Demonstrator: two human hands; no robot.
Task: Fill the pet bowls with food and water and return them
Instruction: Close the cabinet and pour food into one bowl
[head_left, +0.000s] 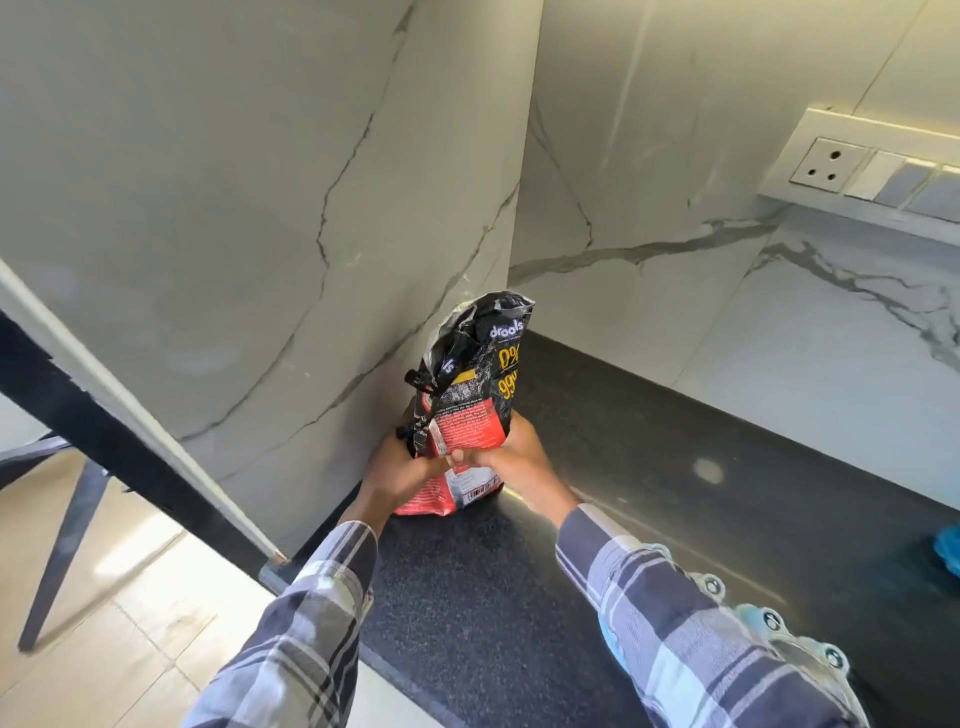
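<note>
A black and red pet food bag (470, 384) stands upright on the dark granite counter (649, 467), in the corner against the marble wall. Its crumpled top is folded over. My left hand (400, 470) grips the bag's lower left side. My right hand (511, 457) grips its lower right side, fingers wrapped round the front. A light blue pet bowl (753, 618) with clear studs on its rim shows partly under my right sleeve at the lower right. What is inside the bowl is hidden.
A marble wall panel (260, 234) rises left of the bag. A socket and switch plate (872, 171) sits on the back wall at right. Something blue (948, 556) lies at the right edge. A dark table leg (62, 545) stands on the tiled floor at left.
</note>
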